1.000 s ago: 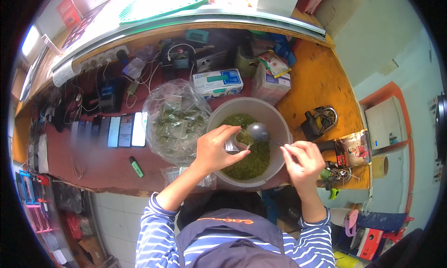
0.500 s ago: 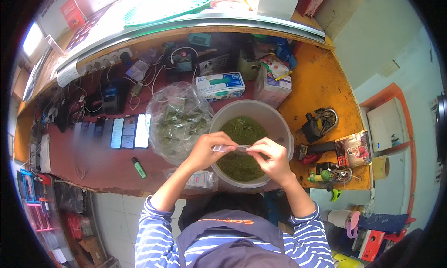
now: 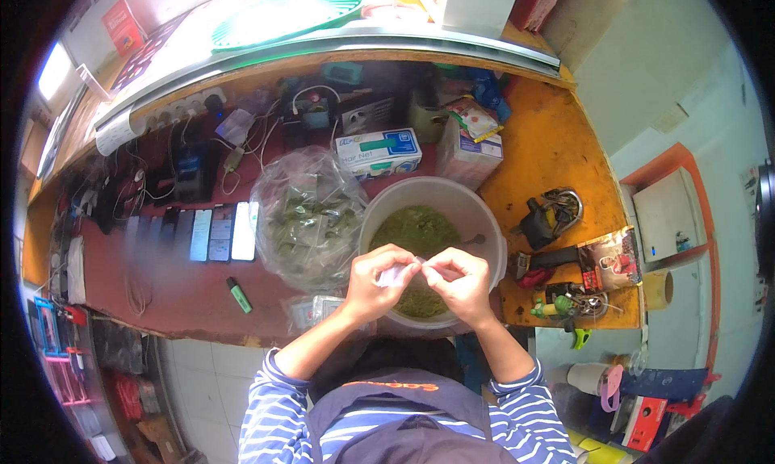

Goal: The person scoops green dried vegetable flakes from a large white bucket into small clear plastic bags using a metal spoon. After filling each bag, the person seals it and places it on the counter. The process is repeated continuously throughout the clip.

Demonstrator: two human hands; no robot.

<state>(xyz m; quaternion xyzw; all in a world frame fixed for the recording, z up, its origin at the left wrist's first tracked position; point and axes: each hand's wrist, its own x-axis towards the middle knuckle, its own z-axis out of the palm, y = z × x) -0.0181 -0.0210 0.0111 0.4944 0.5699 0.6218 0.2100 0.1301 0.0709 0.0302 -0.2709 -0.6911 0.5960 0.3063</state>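
Over a round translucent white tub [image 3: 484, 214], my left hand [image 3: 373, 286] and my right hand [image 3: 462, 285] meet fingertip to fingertip. Both pinch a small clear plastic bag [image 3: 393, 276], mostly hidden by the fingers. Chopped dry green herb [image 3: 416, 228] covers the tub's bottom, and a dark spoon-like handle [image 3: 475, 240] leans inside near the right wall. Left of the tub sits a large clear plastic bag [image 3: 278, 254] holding several small packets of green herb [image 3: 311, 218]. Flat clear packets [image 3: 311, 312] lie by the table's front edge, beside my left forearm.
Behind the tub stand a hair-net box [image 3: 379, 152] and a taller carton [image 3: 468, 159]. Several phones [image 3: 220, 234] lie in a row at left, near a green marker [image 3: 239, 294]. Cables and chargers crowd the back; tools and a padlock-like item [image 3: 553, 218] rest at right.
Both hands have drawn closer together and slightly toward me, with fingertips now meeting on the small plastic bag. The spoon-like handle has come into sight in the tub.
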